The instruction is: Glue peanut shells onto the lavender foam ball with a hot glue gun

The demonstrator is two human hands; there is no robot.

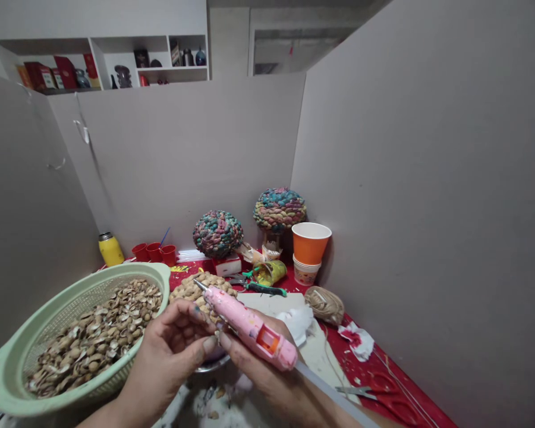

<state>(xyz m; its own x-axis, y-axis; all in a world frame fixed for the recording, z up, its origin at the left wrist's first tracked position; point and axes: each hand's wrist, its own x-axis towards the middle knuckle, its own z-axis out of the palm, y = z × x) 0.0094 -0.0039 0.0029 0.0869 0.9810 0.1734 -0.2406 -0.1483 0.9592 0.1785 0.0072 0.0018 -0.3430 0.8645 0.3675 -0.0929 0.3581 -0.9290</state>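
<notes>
My right hand is wrapped round a pink hot glue gun, its metal nozzle pointing up and to the left. From its back end runs a translucent glue stick. Thumb and fingers of my left hand are pinched close to my right fingertips, with a tiny pale bit between the two hands that I cannot make out. Just behind the hands sits a rounded form covered in tan shells, partly hidden by the glue gun. Under the hands shows the rim of a metal bowl.
On the left stands a green colander full of shell halves. Behind are two colourful shell balls, pliers, red cups and an orange paper cup. Twine and red-handled scissors lie right.
</notes>
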